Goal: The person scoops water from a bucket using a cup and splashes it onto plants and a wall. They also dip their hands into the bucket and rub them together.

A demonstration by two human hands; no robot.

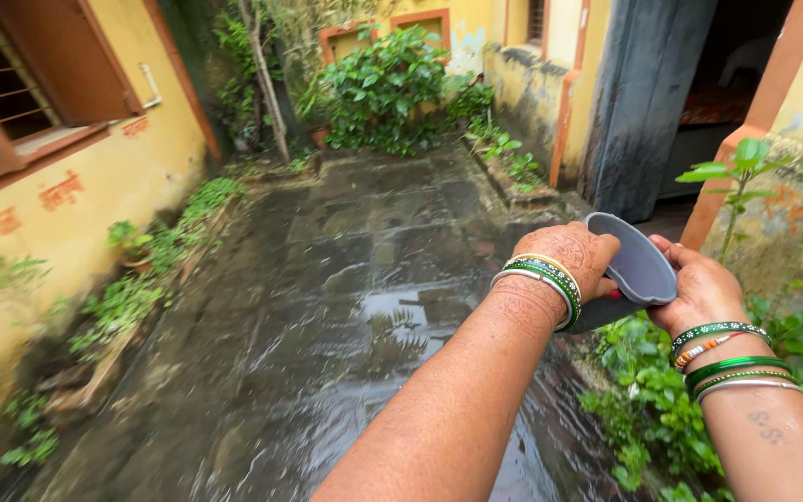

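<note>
Both arms are stretched out with bangles on the wrists, and the left hand and right hand are wrapped around a grey plastic bowl, tipped on its side over the green plants at near right. Looks pretty much emptied, though I can't see inside. Beyond it, the wet stone courtyard has puddles, with a leafy bush at the far end.

I saw bare forearms, henna patterns on the left hand, green, gold and silver bangles at both wrists, beaded ones nearest the right hand.
</note>
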